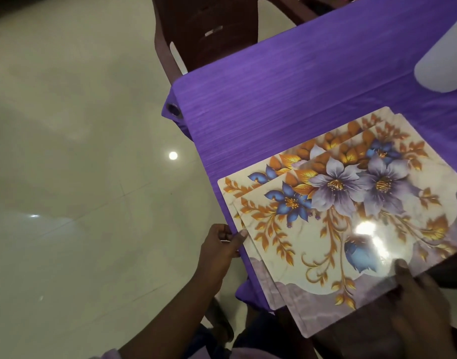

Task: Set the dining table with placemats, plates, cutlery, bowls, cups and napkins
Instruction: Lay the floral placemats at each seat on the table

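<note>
The top placemat [333, 244] covers most of the one beneath [250, 181], so I only see that one's far and left strips. My right hand [419, 304] is blurred and cut by the bottom edge; its fingers under the mat are hidden. The white cylinder [442, 60] runs off the right edge. The worktop [287, 81] is cropped too.

A table covered with a purple tablecloth [287, 81] fills the upper right of the view, its near corner pointing left. A metal eyelet [173, 109] shows at the cloth's corner. A fanned stack of glossy floral placemats [333, 203] lies on the near part, overhanging the front edge. A white cylindrical container [441, 63] stands at the far right.
</note>
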